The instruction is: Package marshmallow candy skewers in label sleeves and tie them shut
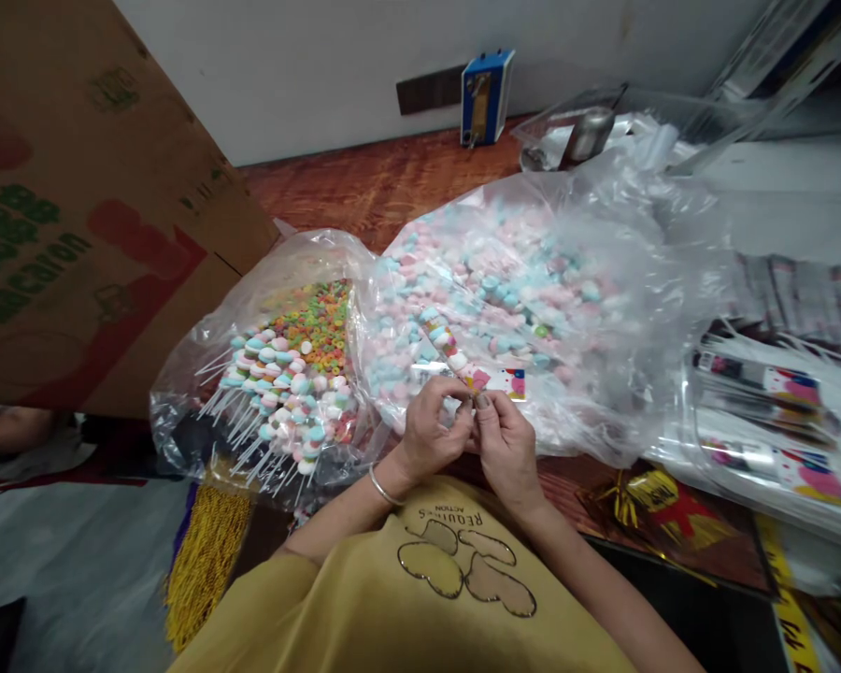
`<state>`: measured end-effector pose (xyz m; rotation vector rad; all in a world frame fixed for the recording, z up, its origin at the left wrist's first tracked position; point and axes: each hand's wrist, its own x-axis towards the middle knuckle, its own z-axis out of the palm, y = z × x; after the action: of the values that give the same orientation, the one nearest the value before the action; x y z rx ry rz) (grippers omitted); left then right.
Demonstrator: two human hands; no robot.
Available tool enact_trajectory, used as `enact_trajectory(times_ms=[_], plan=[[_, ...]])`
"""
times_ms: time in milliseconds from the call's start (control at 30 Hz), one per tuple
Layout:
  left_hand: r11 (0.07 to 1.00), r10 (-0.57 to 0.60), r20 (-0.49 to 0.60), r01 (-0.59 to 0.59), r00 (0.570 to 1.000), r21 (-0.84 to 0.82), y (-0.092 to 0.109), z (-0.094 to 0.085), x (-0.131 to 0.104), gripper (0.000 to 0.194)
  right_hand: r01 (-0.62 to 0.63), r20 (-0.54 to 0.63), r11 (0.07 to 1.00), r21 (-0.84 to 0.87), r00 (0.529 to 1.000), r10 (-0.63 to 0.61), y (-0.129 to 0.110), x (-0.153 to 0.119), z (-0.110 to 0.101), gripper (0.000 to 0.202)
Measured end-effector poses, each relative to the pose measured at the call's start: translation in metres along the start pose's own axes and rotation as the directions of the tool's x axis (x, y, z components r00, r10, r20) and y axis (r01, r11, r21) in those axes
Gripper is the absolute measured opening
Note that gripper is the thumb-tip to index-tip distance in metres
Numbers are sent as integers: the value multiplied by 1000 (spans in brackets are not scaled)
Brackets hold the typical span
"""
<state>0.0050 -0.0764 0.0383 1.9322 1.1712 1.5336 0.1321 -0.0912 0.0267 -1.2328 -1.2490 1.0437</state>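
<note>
My left hand point(435, 425) and my right hand point(506, 444) meet fingertip to fingertip at the front of the table. Both pinch the lower end of a clear printed wrapper point(487, 379) with a marshmallow skewer point(440, 333) in it, which points up and to the left. Under it lies a big clear bag of pink, blue and white marshmallows point(491, 271). On the left, another clear bag holds small coloured rings point(322, 322), with a pile of marshmallow skewers point(273, 374) on white sticks lying on it.
A cardboard box point(98, 215) stands at the left. At the back are a blue device point(487, 98) and a clear tray with a metal cup point(590, 134). Printed wrappers point(777, 467) lie in a tray at the right, near gold ties point(673, 505). Another person's arm shows far left.
</note>
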Motion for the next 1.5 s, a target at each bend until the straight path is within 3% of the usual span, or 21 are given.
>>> enact_trajectory(times_ms=[67, 133, 200, 267, 367, 467, 567, 800, 933, 1067, 1300, 1500], plan=[[915, -314, 1, 303, 949, -268, 4, 1, 0, 13, 49, -18, 997, -67, 999, -50, -2, 1, -2, 31], [686, -541, 113, 515, 833, -514, 8, 3, 2, 24, 123, -21, 983, -133, 992, -127, -3, 1, -3, 27], [506, -634, 197, 594, 748, -626, 10, 5, 7, 32, 202, -4, 961, -187, 979, -206, -3, 1, -2, 24], [453, -682, 173, 596, 710, -663, 11, 6, 12, 32, 237, 31, 948, -210, 971, -236, -2, 0, -1, 23], [458, -707, 109, 571, 698, -681, 8, 4, 18, 28, 170, 100, 967, -191, 983, -153, -3, -2, -2, 24], [456, -730, 114, 605, 674, -653, 5, 0, 19, 27, 96, 173, 983, -157, 983, -68, -8, -5, -4, 25], [476, -743, 140, 664, 654, -576, 7, -1, 15, 25, 84, 164, 988, -132, 985, -62, -12, -8, -4, 26], [524, -727, 135, 671, 673, -525, 11, 0, 7, 23, -49, 146, 998, 37, 988, 43, -3, -8, 4, 30], [455, -715, 163, 630, 680, -630, 8, -4, 9, 26, -81, 145, 993, 83, 987, 69, 2, -8, 6, 32], [411, -752, 149, 632, 643, -657, 7, -5, 11, 31, -120, 191, 985, 128, 977, 94, 4, -10, 6, 34], [513, -717, 152, 663, 680, -545, 9, 1, 5, 25, -239, 225, 937, 255, 957, 183, 1, -10, 7, 35], [402, -746, 178, 647, 642, -648, 5, -4, 11, 31, -278, 255, 902, 329, 946, 199, -6, -6, 6, 38]])
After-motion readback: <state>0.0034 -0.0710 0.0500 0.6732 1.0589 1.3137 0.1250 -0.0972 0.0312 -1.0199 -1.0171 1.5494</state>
